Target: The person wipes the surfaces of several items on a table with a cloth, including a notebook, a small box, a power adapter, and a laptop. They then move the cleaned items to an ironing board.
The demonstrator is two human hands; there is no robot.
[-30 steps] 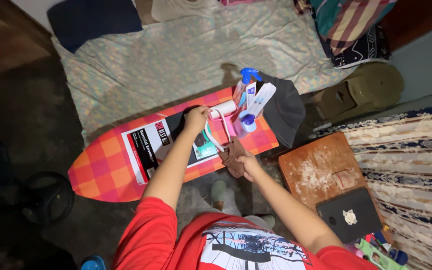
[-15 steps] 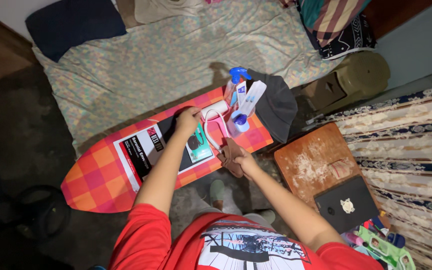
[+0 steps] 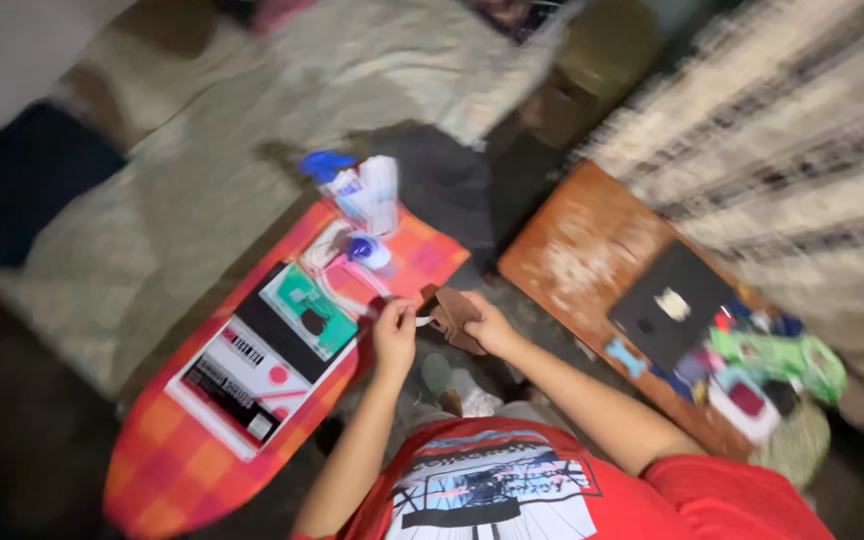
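Currently, both hands meet just off the near edge of the checked ironing board point(image 3: 182, 440). Right hand point(image 3: 489, 327) is clamped on a brown cloth point(image 3: 449, 312); left hand point(image 3: 393, 332) pinches a small white item point(image 3: 422, 320). Wiping appears under way; motion blur hides further detail.

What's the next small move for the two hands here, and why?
Probably steady the brown cloth with the right hand and get a firmer pinch with the left hand: both hands meet at it off the ironing board edge, and the blurred frame hides the grip.
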